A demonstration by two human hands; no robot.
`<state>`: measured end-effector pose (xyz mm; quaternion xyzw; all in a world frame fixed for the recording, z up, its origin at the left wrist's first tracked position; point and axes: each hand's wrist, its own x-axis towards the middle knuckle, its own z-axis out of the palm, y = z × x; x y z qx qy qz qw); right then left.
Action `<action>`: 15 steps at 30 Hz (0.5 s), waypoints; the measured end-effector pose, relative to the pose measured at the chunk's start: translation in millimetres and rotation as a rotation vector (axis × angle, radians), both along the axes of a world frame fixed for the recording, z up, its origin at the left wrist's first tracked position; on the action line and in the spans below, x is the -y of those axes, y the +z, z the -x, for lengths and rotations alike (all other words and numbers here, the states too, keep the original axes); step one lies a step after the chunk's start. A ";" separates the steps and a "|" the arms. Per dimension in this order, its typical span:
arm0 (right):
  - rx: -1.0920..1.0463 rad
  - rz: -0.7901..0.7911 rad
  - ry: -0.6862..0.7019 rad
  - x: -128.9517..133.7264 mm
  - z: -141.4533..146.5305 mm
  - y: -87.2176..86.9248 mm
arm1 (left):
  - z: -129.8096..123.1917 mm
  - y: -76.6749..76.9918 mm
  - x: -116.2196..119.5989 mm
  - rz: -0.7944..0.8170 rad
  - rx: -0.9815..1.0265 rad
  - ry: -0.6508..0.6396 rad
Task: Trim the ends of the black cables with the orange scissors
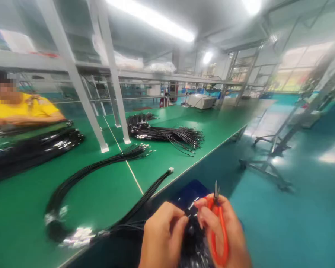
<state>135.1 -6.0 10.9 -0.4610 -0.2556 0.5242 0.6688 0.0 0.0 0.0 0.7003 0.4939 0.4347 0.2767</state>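
Observation:
My right hand (229, 227) grips orange-handled pliers (220, 238), their narrow metal jaws pointing up past the fingers. Its thumb and forefinger come close to my left hand (163, 232), which is pinched on a thin black cable, mostly hidden by the fingers. Below and between both hands lies a dark, shiny bundle of cables (195, 238). To the left, a long bundle of black cables (72, 178) curves across the green table, bound with shiny wrap at its bend. One end of a bundle shows a white connector (171, 170) at the table edge.
More black cables (167, 134) with loose ends lie farther up the green table (114, 193). Grey posts (86, 100) rise from it and carry a shelf. At left a person in yellow (36, 108) sits behind a large black bundle (39, 149). A wheeled stand (268, 163) stands right.

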 end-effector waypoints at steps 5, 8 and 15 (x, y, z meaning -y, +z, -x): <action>0.037 -0.056 -0.037 -4.5 17.2 3.6 | -1.4 2.9 -1.8 0.048 0.035 -0.035; 0.097 -0.104 -0.075 -6.0 26.6 -6.6 | -2.1 1.2 -1.0 0.079 0.053 -0.045; -0.012 -0.082 0.031 1.2 37.1 -23.9 | -1.1 -3.8 -2.0 0.184 0.175 -0.058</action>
